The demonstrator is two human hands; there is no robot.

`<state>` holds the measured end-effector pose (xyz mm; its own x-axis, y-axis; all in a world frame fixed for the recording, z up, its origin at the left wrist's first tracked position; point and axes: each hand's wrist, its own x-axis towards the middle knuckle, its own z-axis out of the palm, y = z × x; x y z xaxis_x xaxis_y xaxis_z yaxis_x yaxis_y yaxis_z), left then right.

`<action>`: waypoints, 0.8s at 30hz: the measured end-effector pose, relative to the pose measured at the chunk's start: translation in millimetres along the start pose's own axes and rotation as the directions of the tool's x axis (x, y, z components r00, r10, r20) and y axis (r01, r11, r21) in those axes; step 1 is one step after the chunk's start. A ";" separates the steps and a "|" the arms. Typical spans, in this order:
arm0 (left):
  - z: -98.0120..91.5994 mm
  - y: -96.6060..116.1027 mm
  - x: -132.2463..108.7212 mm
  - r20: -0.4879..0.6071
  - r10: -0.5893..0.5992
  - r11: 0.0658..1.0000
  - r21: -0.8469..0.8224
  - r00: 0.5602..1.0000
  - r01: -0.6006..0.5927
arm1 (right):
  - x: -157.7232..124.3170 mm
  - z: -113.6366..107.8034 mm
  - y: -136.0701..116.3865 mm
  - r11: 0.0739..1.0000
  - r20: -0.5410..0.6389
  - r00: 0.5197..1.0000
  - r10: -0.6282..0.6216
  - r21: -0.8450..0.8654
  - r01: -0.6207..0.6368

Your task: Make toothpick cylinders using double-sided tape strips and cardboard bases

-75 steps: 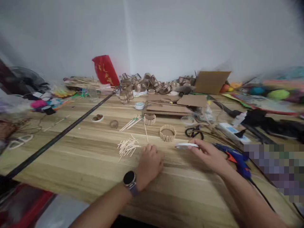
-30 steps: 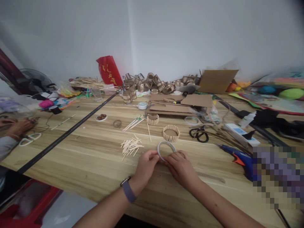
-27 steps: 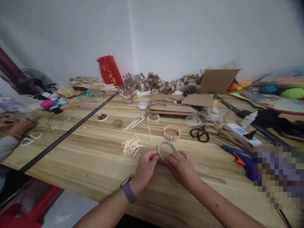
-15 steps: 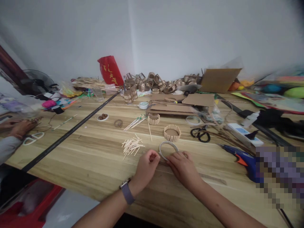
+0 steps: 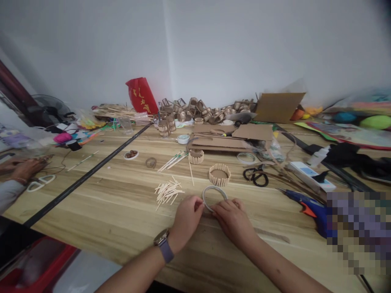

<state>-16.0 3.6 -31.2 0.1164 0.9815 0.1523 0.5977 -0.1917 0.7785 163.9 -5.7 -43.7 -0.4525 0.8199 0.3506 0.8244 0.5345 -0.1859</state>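
A thin, whitish roll of tape (image 5: pixel 215 187) stands tilted above the wooden tabletop in front of me. My right hand (image 5: pixel 230 213) is closed on its near right edge. My left hand (image 5: pixel 190 213), with a watch on the wrist, pinches at the roll's left edge; what lies between the fingertips is too small to see. Beyond the roll sits a round base ringed with short sticks (image 5: pixel 219 175). A pile of short wooden sticks (image 5: pixel 168 192) lies left of it, and a similar stick ring (image 5: pixel 196 156) is farther back.
Black scissors (image 5: pixel 256 177), a blue glue gun (image 5: pixel 305 205) and a white power strip (image 5: pixel 311 175) lie to the right. Cardboard sheets (image 5: pixel 220 140) and several stick-built pieces are behind. A co-worker's hands (image 5: pixel 26 169) are at far left, near white scissors (image 5: pixel 41 183).
My left hand's fingertips have moved in to the roll's left edge, where a small gap was before. My right hand keeps its hold. The whole view has shifted slightly.
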 end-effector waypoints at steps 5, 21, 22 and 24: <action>-5.3 4.9 -5.6 0.026 0.050 0.995 0.086 0.998 -0.052 | -0.4 2.0 1.0 1.000 -0.019 1.000 0.012 -0.001 -0.012; -41.5 -3.2 -25.9 0.132 0.110 0.964 0.226 0.985 -0.138 | -1.3 2.3 4.9 0.998 -0.038 0.998 0.056 0.023 -0.055; -42.2 -4.3 -26.2 0.145 0.119 0.951 0.269 0.982 -0.155 | -1.4 2.6 4.8 0.999 -0.045 0.998 0.051 0.022 -0.050; -41.8 -5.6 -27.3 0.185 0.142 0.911 0.359 0.972 -0.201 | -1.5 3.2 4.6 0.999 -0.048 0.998 0.044 0.015 -0.044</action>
<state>-55.7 -22.1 -14.3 0.3449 0.9273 0.1454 0.8062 -0.3720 0.4600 167.3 -3.8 -48.0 -0.3986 0.8319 0.3861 0.8380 0.5014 -0.2151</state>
